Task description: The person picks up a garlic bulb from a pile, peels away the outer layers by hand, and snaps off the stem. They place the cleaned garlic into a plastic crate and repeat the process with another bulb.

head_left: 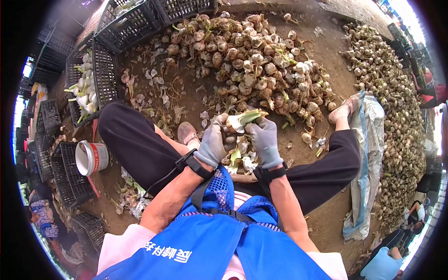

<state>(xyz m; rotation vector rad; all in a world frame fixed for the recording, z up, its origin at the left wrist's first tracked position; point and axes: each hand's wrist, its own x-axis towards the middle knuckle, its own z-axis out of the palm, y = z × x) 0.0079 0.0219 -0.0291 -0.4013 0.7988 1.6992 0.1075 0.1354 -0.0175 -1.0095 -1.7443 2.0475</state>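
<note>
Both my hands wear grey gloves and meet in front of my knees. My left hand (pixel 213 142) is closed on the base of a garlic bulb (pixel 240 121), which lies tilted with its green-and-white stem to the right. At the stem end, the fingers of my right hand (pixel 264 140) are curled and pinch the stem and its peeling skin. Loose strips of garlic skin (pixel 249 163) lie just below my hands. A large heap of unpeeled garlic (pixel 252 60) spreads over the ground just beyond them.
On the left stands a black crate (pixel 106 70) beside peeled white garlic (pixel 84 88). A white bucket (pixel 92 157) is near my left knee. A plastic sheet (pixel 366 158) lies right of my leg, before a bigger garlic pile (pixel 401 126). People sit at the edges.
</note>
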